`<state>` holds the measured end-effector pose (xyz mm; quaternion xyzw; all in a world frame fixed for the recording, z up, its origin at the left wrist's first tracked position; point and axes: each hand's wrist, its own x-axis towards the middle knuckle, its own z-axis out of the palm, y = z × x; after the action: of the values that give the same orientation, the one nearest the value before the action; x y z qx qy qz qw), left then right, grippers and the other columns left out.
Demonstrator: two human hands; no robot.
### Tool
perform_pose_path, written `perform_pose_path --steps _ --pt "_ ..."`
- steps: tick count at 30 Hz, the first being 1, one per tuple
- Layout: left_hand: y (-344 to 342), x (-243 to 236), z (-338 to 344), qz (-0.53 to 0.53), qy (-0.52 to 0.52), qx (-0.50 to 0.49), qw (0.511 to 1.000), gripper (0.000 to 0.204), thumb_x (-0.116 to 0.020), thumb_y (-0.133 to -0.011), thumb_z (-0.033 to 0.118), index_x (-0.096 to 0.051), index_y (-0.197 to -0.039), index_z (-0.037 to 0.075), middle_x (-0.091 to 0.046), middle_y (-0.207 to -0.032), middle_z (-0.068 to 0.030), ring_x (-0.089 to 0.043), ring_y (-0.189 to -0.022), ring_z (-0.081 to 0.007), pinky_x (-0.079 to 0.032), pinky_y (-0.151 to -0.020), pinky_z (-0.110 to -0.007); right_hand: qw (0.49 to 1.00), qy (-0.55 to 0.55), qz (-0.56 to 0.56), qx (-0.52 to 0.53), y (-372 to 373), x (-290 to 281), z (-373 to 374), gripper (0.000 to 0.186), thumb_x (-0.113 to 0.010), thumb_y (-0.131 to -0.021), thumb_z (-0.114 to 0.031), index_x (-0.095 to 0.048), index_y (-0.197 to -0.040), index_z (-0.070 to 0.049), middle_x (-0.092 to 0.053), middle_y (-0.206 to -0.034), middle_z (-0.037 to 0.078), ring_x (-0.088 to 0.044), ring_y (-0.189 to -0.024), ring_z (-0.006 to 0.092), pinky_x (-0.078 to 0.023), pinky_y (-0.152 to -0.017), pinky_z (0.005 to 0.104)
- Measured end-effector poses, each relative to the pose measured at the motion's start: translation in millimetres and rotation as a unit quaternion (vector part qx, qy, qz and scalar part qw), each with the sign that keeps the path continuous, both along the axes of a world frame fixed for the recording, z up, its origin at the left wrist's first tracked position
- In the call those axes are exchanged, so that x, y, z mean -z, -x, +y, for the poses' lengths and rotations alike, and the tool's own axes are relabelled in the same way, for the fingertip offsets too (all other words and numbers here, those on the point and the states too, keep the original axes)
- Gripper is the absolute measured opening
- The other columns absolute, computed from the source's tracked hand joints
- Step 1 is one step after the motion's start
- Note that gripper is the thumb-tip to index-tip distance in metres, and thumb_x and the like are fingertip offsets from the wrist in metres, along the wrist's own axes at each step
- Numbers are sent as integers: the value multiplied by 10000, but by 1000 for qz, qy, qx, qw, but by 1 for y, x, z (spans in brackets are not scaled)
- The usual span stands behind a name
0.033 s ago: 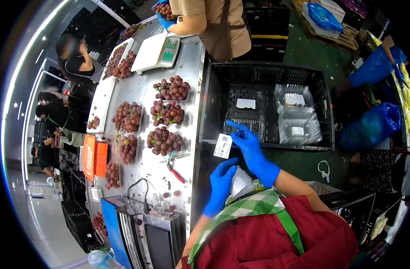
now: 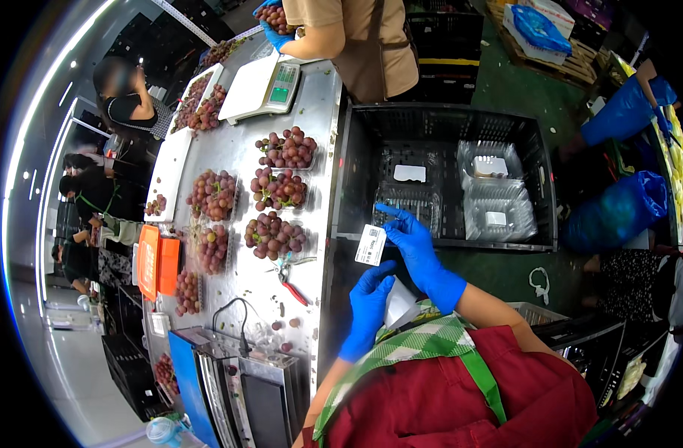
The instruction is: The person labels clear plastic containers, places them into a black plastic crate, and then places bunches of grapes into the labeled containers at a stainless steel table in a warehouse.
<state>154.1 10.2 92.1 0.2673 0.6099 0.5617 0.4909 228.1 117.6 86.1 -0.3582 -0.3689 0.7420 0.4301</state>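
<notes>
In front of my chest, both hands wear blue gloves. My right hand (image 2: 423, 261) pinches a small white printed label (image 2: 370, 245) at its edge, index finger stretched out past it. My left hand (image 2: 367, 310) is just below, thumb and fingers closed at a piece of white paper (image 2: 400, 305) that hangs between the hands near my apron. Beyond them is a black crate (image 2: 444, 243) with clear plastic clamshell boxes (image 2: 498, 213), some bearing white labels. To the left, open clear punnets of red grapes (image 2: 276, 234) stand on the metal table (image 2: 312, 224).
Red-handled snips (image 2: 293, 291) and loose grapes lie on the table. A white scale (image 2: 263, 88) stands farther off, beside a co-worker in a tan shirt (image 2: 371, 45) holding grapes. Near left are an orange box (image 2: 158, 261) and a sealing machine-like device (image 2: 270, 396). Blue bags (image 2: 618, 213) stand at right.
The label and my right fingertips have dipped very slightly. The rest looks the same.
</notes>
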Motion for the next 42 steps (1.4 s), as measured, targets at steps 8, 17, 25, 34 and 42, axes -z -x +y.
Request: perform_pose_path --steps 8,17,25,34,42 --pt "7 2 8 20 23 9 999 199 -540 -781 55 -565 -969 -7 -587 -920 -48 -519 -822 -88 -403 -752 -218 959 201 179 -86 -2 -9 4 337 -456 -813 -54 -456 -1149 -76 -484 -774 1 -477 -723 90 -413 -704 188" --pt "36 10 -4 451 69 124 881 204 -604 -702 115 -598 -905 96 -571 -785 -101 -530 -736 -235 -425 -657 -297 907 318 173 -215 -14 21 10 254 -535 -760 -79 -544 -1000 2 -566 -819 24 -496 -624 52 -396 -519 135" --pt "22 -24 11 458 -51 54 886 500 -660 -641 35 -508 -1109 124 -489 -969 -107 -522 -827 -196 -440 -703 -268 948 223 5 -225 -20 41 8 241 -450 -724 -26 -581 -926 -12 -560 -777 68 -506 -618 101 -394 -530 181" --pt "24 -16 10 412 -32 37 910 257 -580 -710 -5 -603 -949 84 -523 -788 -65 -533 -710 -166 -420 -634 -224 932 228 -3 -282 -23 36 9 219 -485 -704 -44 -601 -889 -20 -561 -730 46 -463 -557 79 -358 -501 178" --pt "24 -14 1 407 -14 56 911 423 -620 -673 17 -532 -1075 113 -506 -855 -70 -514 -750 -175 -422 -658 -241 930 199 -45 -305 -21 55 18 262 -472 -704 -11 -563 -949 10 -592 -830 82 -548 -676 104 -428 -567 190"
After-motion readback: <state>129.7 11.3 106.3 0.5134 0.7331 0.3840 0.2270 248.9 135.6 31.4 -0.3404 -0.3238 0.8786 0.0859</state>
